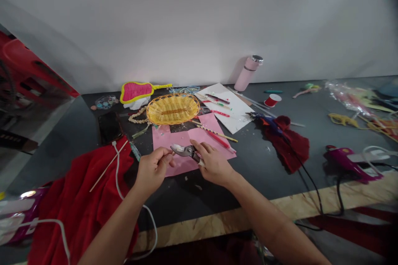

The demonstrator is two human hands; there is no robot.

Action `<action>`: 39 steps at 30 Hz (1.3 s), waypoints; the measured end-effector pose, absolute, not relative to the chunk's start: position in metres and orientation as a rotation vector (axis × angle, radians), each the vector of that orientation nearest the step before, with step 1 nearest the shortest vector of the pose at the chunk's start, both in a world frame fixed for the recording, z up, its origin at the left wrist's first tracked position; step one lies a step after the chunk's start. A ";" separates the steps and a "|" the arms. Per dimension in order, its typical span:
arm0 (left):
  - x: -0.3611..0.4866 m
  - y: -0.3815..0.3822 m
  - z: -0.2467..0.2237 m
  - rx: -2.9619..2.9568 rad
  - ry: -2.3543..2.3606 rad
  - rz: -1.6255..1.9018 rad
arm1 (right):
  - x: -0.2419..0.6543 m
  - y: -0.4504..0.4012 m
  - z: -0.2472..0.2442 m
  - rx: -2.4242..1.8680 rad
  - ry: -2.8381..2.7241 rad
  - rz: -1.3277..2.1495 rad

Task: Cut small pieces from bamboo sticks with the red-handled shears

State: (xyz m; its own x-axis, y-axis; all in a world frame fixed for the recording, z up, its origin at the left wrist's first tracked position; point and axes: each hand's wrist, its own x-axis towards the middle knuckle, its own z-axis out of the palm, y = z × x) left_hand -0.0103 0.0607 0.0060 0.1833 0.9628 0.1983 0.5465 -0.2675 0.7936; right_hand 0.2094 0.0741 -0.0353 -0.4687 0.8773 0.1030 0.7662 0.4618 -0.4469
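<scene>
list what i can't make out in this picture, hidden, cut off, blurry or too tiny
Pinched item, head view: whatever the left hand may pinch is too small and covered by its own grip.
Handles of the hand tool, head view: mostly covered by the right hand.
Left purple device, head view: cut off by the left edge.
Clear plastic, head view: contents blurred.

Dim, soft light, brightest mid-frame on the white upright panel [192, 33], faint shadow left of the pale pink cylindrical flask [246, 75], white glare on the purple plastic device [39, 203] at lower left, darkened upper-right corner, wide-angle stretching and blur toward the edges.
</scene>
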 end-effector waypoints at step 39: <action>-0.013 0.065 0.009 1.734 1.325 0.870 | 0.207 0.072 -0.031 -1.384 -2.371 0.561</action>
